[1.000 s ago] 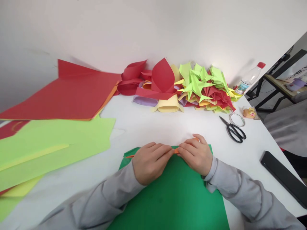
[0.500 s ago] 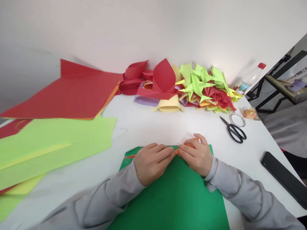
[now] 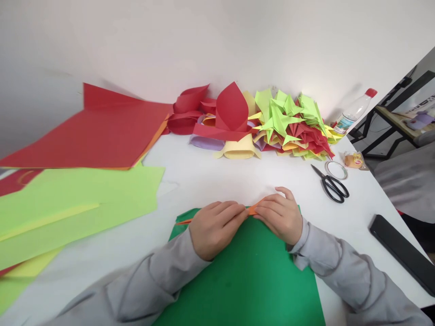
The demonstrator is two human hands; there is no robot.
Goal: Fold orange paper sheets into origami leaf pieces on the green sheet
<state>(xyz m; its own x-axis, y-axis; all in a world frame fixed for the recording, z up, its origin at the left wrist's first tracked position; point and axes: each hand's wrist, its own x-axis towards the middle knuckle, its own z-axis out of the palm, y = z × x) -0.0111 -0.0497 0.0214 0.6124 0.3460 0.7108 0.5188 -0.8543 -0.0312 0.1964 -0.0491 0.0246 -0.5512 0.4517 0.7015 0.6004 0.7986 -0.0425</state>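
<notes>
An orange folded paper (image 3: 252, 210) lies across the far part of a green sheet (image 3: 251, 276). My left hand (image 3: 217, 228) is closed on it, fingers pressed down along the fold; a thin orange tip pokes out to the left of that hand. My right hand (image 3: 280, 215) pinches the other end, its little finger raised. Between the two hands a short stretch of orange shows; the rest of the paper is hidden under my fingers.
Large red paper (image 3: 102, 131) and lime-green sheets (image 3: 129, 190) lie at left. Along the wall stand rolled red paper shapes (image 3: 233, 108) and pointed green paper stars (image 3: 278, 117). To the right are scissors (image 3: 331, 184), a tape roll (image 3: 336, 170), a bottle (image 3: 353, 113) and a black case (image 3: 403, 253).
My right hand has shifted slightly to the right, so more of the orange paper shows between my hands. The left hand stays nearly in place.
</notes>
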